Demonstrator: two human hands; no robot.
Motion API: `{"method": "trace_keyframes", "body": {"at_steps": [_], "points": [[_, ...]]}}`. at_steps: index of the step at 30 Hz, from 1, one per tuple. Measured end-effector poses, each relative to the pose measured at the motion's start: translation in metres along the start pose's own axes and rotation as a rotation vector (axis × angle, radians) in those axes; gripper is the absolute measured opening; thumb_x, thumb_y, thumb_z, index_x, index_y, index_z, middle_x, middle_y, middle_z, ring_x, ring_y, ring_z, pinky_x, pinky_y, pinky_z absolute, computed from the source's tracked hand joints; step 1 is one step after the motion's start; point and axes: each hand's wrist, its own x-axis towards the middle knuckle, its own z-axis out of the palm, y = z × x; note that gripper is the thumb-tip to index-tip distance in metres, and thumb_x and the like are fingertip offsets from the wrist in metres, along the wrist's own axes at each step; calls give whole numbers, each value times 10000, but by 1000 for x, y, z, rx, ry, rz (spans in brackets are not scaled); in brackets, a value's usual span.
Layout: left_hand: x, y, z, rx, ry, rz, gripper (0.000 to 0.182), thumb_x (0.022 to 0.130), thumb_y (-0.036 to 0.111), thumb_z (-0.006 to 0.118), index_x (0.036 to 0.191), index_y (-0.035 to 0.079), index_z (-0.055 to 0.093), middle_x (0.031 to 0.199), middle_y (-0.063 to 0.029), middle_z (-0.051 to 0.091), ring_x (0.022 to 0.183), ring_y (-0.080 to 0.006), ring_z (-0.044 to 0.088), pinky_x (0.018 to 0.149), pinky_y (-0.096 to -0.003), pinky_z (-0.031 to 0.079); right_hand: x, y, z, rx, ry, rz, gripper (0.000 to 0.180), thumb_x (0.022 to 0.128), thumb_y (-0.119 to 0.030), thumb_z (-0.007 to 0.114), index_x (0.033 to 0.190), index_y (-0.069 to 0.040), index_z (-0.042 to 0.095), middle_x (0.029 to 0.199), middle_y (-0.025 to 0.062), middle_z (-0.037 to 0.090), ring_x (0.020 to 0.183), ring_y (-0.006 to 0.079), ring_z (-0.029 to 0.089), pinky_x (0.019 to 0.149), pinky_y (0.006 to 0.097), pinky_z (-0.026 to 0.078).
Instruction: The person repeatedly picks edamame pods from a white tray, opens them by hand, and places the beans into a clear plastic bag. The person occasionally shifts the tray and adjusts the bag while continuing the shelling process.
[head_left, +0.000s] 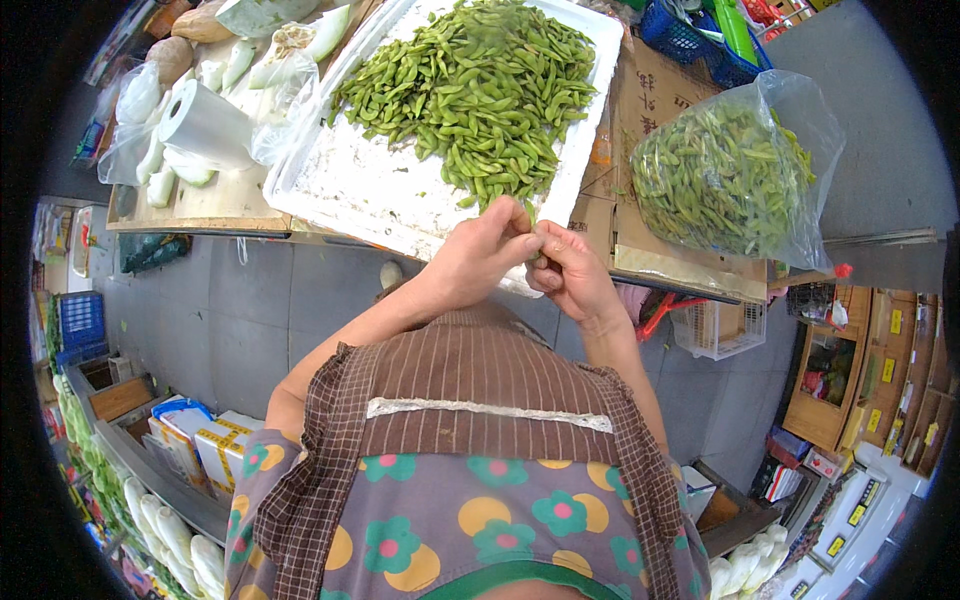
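My left hand (487, 246) and my right hand (574, 266) meet over the near edge of a white foam tray (360, 202). Thumbs and fingers of both pinch together around a green soybean pod (532, 213), mostly hidden by the fingertips. Just beyond them, a large heap of green soybean pods (480, 97) covers the far and right parts of the tray. Dirt and small scraps mark the tray's white floor. To the right, a clear plastic bag (720, 172) full of more pods rests on flattened cardboard (637, 97).
Left of the tray lie a roll of clear plastic bags (206, 124), pieces of pale green gourd (326, 34) and a tan squash (201, 24). Blue plastic baskets (675, 34) stand at the far right. A white wire crate (720, 330) is below the table edge.
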Motion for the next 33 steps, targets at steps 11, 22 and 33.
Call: {"method": "trace_keyframes", "body": {"at_steps": [11, 22, 33], "points": [[2, -12, -6, -495, -67, -385, 175, 976, 204, 413, 970, 65, 519, 674, 47, 405, 572, -46, 351, 501, -191, 290, -5, -2, 7, -250, 200, -114, 164, 909, -214, 555, 912, -58, 505, 745, 13, 544, 590, 76, 521, 534, 192, 395], [-9, -16, 13, -13, 22, -105, 211, 962, 222, 471, 860, 45, 523, 645, 36, 433, 552, -55, 356, 489, -212, 316, -7, 8, 23, -774, 306, -318, 254, 841, -36, 551, 1081, -32, 470, 842, 14, 538, 684, 58, 499, 581, 200, 411], [-5, -28, -10, -554, -329, -444, 224, 955, 237, 476, 835, 58, 537, 661, 2, 513, 519, -73, 452, 470, -199, 340, -11, 15, 8, -287, 162, -142, 273, 897, -67, 524, 1161, -45, 457, 857, 25, 557, 677, 79, 523, 616, 197, 424]]}}
